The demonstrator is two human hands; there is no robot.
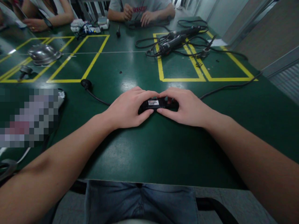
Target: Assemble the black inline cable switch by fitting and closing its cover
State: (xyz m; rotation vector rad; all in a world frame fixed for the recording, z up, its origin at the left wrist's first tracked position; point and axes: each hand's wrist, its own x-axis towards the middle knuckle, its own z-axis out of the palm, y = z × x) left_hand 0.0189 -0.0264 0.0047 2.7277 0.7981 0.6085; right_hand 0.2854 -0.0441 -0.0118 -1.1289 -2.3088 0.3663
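Note:
In the head view a black power adapter (161, 102) with a small white label lies low over the green table, between my two hands. My left hand (130, 107) is closed around its left part, thumb in front and fingers behind. Around the right part curls my right hand (187, 105), its thumb tip close to the left thumb. The palms cover both ends of the adapter. A black cord (99, 99) runs out past my left hand to a round black plug (86, 83). Another black cord (224, 88) leads away beyond my right hand.
Corded black electric screwdrivers (173, 43) lie among yellow tape outlines at the back right. A shiny metal bowl-like part (43, 54) and a small metal part (25, 71) are at the left. Two people sit across the green table (149, 155). A blurred-out object lies at left.

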